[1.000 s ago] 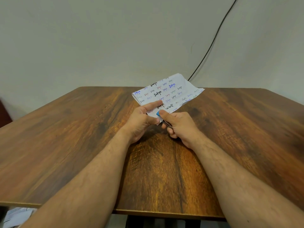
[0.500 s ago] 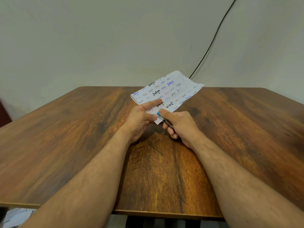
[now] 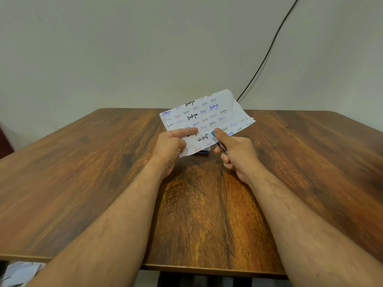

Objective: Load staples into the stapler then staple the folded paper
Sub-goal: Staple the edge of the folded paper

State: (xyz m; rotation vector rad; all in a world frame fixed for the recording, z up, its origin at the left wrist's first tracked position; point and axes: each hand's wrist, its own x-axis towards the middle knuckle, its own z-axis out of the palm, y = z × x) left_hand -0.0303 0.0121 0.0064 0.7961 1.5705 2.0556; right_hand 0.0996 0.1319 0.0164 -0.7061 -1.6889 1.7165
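A folded white paper [image 3: 204, 117] covered in handwritten words is held tilted above the table's middle. My left hand [image 3: 171, 149] pinches its near left corner, forefinger lying across the sheet. My right hand [image 3: 236, 155] is closed around a small stapler [image 3: 216, 140] with a blue tip and metal body; the blue tip sits at the paper's near edge under my thumb. A small blue box [image 3: 204, 151] peeks out on the table under the paper's near corner.
The wooden table [image 3: 103, 183] spreads wide on both sides of my arms. A black cable [image 3: 267, 52] runs down the wall behind the paper. Some papers [image 3: 18, 273] lie on the floor at the lower left.
Both hands have moved apart along the paper's near edge, the stapler sliding right. The paper has lifted a little, and the blue box under it has come into view.
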